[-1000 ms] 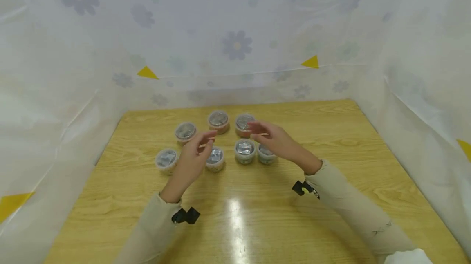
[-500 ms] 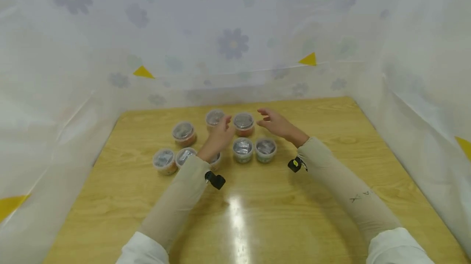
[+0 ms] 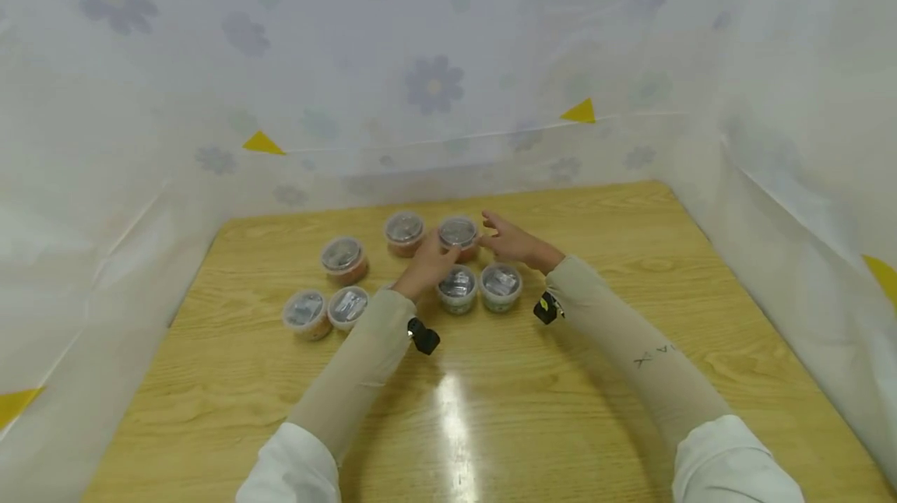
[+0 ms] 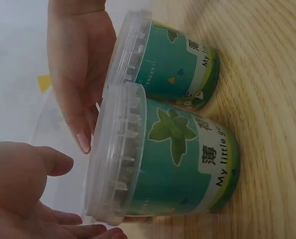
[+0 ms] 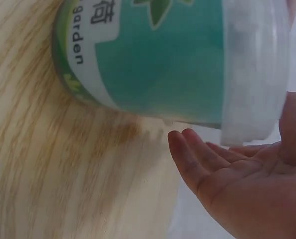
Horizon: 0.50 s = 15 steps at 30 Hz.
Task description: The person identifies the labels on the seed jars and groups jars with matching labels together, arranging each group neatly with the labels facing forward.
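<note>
Nearest, two forearms in beige sleeves (image 3: 357,378) reach forward over a wooden table (image 3: 546,409), where two green tubs (image 3: 501,286) with clear lids stand upright side by side, and other lidded tubs (image 3: 306,314) stand further left. Just beyond the green pair, the left hand (image 3: 426,265) and right hand (image 3: 517,242) flank a reddish tub (image 3: 459,232) standing on the table, each grip loose with fingers apart, though whether they touch it cannot be told. Behind hangs a pale flowered cloth (image 3: 364,67) with yellow triangles (image 3: 580,111).
</note>
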Each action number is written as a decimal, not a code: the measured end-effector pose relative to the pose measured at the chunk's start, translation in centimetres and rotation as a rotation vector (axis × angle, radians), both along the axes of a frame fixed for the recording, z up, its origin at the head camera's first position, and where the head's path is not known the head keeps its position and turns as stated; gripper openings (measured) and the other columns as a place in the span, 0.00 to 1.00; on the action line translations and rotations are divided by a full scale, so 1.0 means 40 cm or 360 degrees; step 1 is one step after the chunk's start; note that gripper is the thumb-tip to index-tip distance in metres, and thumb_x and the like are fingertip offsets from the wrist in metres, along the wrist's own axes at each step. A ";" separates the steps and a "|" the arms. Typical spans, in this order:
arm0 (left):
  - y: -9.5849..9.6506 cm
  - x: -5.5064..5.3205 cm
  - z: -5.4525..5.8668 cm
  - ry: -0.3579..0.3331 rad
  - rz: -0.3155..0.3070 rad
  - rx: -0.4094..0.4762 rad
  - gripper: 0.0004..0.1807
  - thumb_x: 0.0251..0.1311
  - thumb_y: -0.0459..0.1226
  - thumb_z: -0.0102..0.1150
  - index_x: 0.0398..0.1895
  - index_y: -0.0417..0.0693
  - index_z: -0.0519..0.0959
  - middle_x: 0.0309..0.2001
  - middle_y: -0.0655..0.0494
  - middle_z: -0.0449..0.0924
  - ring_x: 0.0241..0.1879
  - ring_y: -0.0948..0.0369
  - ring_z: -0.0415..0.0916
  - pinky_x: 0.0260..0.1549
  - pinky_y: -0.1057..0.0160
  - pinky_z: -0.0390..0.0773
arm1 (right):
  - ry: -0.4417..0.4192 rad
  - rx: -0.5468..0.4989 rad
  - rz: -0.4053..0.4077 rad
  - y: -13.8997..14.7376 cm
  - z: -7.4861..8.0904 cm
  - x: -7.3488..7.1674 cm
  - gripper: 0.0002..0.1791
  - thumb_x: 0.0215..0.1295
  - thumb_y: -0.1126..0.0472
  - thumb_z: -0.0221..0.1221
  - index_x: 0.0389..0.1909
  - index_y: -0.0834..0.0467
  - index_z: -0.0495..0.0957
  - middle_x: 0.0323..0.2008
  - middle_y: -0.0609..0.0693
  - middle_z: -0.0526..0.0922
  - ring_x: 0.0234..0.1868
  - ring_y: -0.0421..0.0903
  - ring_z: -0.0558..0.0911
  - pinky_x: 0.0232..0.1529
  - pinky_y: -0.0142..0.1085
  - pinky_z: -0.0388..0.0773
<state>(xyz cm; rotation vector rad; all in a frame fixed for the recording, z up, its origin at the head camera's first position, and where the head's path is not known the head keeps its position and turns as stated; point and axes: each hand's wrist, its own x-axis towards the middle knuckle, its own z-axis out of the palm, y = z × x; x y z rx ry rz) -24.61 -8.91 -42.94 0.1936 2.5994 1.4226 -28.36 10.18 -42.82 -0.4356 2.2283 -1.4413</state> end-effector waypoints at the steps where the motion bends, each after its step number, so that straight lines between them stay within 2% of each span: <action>1: 0.000 0.000 -0.002 -0.0007 0.0007 -0.0010 0.31 0.68 0.42 0.47 0.70 0.41 0.54 0.64 0.45 0.63 0.64 0.51 0.59 0.62 0.52 0.58 | -0.0002 -0.0016 0.0013 -0.002 -0.002 0.000 0.38 0.72 0.58 0.48 0.73 0.58 0.36 0.70 0.63 0.46 0.65 0.61 0.59 0.58 0.53 0.65; 7: 0.003 0.003 -0.001 0.0026 0.0021 -0.0035 0.30 0.68 0.42 0.47 0.69 0.42 0.55 0.63 0.45 0.64 0.62 0.50 0.62 0.60 0.52 0.61 | 0.0086 -0.0030 0.0049 -0.014 -0.018 -0.002 0.34 0.72 0.61 0.47 0.71 0.64 0.43 0.66 0.65 0.57 0.64 0.59 0.63 0.57 0.50 0.67; 10: 0.007 0.005 0.007 0.0096 0.0045 -0.0002 0.28 0.67 0.39 0.48 0.67 0.40 0.59 0.62 0.44 0.66 0.61 0.51 0.63 0.59 0.54 0.64 | 0.0217 0.0032 0.0008 -0.013 -0.013 -0.001 0.33 0.71 0.61 0.49 0.70 0.66 0.47 0.63 0.65 0.63 0.62 0.58 0.66 0.56 0.48 0.69; 15: 0.010 0.013 0.033 0.0237 0.0100 0.0072 0.26 0.67 0.39 0.49 0.66 0.40 0.61 0.61 0.46 0.67 0.59 0.52 0.66 0.56 0.56 0.68 | 0.0413 0.0071 -0.0099 -0.003 0.011 -0.004 0.33 0.68 0.56 0.54 0.68 0.64 0.55 0.59 0.62 0.69 0.58 0.55 0.71 0.53 0.43 0.73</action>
